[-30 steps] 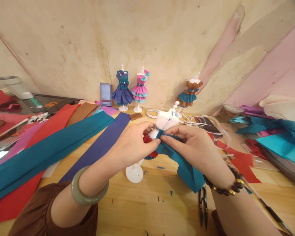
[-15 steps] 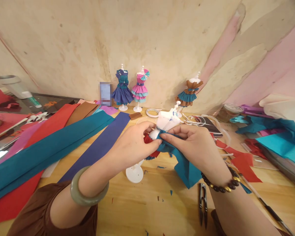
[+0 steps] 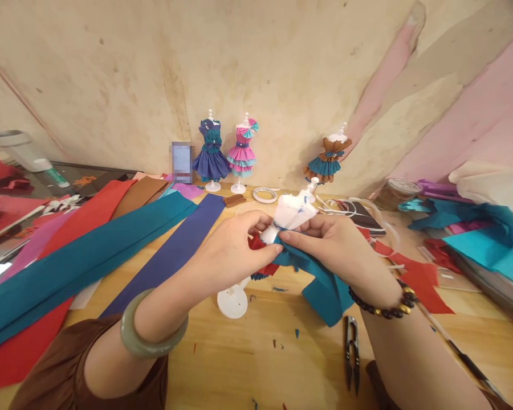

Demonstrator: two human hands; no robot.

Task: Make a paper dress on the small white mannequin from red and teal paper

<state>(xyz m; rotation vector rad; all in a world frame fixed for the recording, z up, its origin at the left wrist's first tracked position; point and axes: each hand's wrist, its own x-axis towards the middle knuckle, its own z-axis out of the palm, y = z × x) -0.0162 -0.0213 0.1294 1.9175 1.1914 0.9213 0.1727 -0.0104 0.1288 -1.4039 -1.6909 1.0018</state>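
Note:
A small white mannequin (image 3: 294, 209) leans to the right between my hands, its round white base (image 3: 232, 300) tipped up off to the lower left. Red and blue pleats wrap its lower part, mostly covered by my fingers. My left hand (image 3: 248, 242) is closed around the waist, the thumb pressing on a teal crepe paper strip (image 3: 327, 293). With thumb and fingers, my right hand (image 3: 331, 242) pinches the same strip against the waist. The strip's loose end hangs down below my right hand.
Thread snips (image 3: 351, 356) lie on the wooden table near my right forearm. Three dressed mannequins, one in pink (image 3: 241, 151), stand along the wall. Long teal (image 3: 89, 262) and blue paper strips (image 3: 166, 256) spread leftward. A tape roll (image 3: 264, 195) lies behind; red scraps (image 3: 423, 282) lie right.
The mannequin's top has shifted slightly right and down. My right fingers have moved a little along the teal strip at the waist; both hands keep their hold.

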